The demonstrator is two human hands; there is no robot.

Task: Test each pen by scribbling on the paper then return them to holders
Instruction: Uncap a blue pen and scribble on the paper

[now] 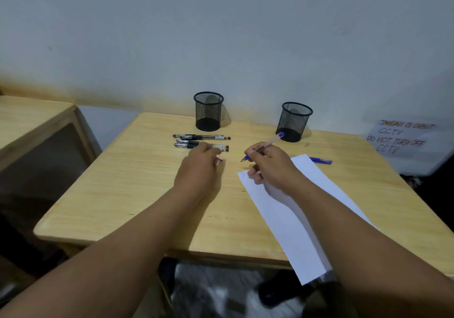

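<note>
My right hand [270, 163] holds a blue pen [272, 141] in a writing grip. Its tip hangs just above the table, left of the white paper [294, 209]. My left hand [200, 163] is closed on a small dark piece that looks like a pen cap [220, 159], pinched at the fingertips. Three black pens [201, 137] lie side by side just beyond my left hand, which hides part of the nearest one. Another blue pen [320, 161] lies past the paper's far corner. Two black mesh holders stand at the back, one on the left [208, 111] and one on the right [293, 121]; both look empty.
The wooden table [137, 182] ends at the wall behind the holders. A second wooden table [29, 118] stands to the left across a gap. A handwritten CCTV notice [398, 138] hangs on the wall at the right. The paper overhangs the table's near edge.
</note>
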